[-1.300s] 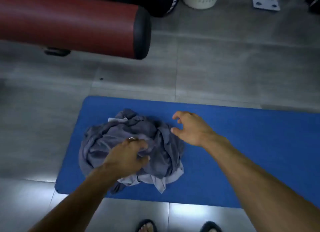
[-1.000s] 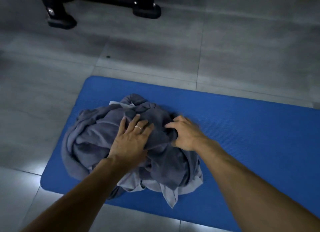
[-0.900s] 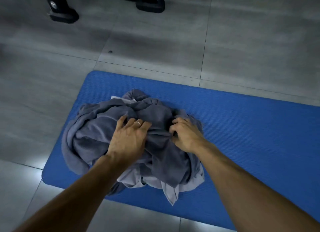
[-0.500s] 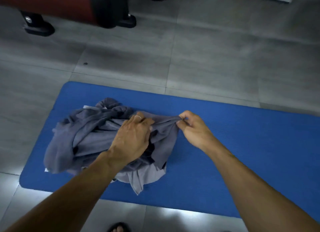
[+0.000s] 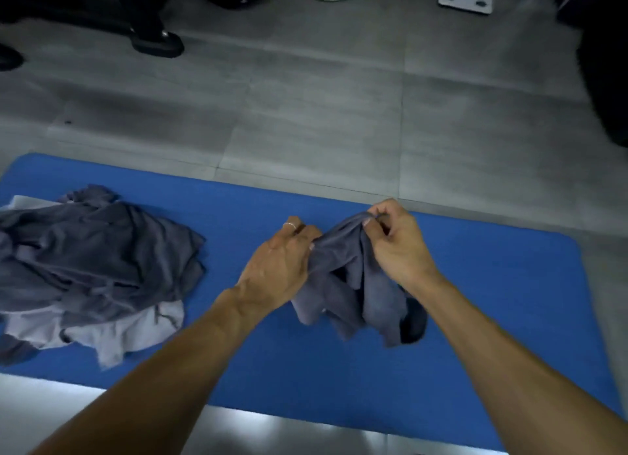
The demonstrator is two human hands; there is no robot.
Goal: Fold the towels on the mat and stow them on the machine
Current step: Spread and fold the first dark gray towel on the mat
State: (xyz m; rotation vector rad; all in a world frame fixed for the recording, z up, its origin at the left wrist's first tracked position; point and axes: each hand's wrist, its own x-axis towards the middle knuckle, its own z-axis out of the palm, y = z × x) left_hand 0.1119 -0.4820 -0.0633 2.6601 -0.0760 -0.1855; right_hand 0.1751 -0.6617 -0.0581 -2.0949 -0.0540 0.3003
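Grey towel [image 5: 353, 284] is hanging bunched over the mat [image 5: 492, 301]. Left hand [image 5: 278, 267] and right hand [image 5: 396, 247] are both pinching its top edge, fingers curled.

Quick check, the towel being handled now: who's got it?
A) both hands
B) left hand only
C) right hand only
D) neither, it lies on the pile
A: the left hand and right hand both grip the bunched grey towel above the blue mat, apart from the towel pile.

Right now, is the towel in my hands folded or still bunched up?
Bunched up. The towel hangs crumpled between the left hand and right hand, with no flat folds.
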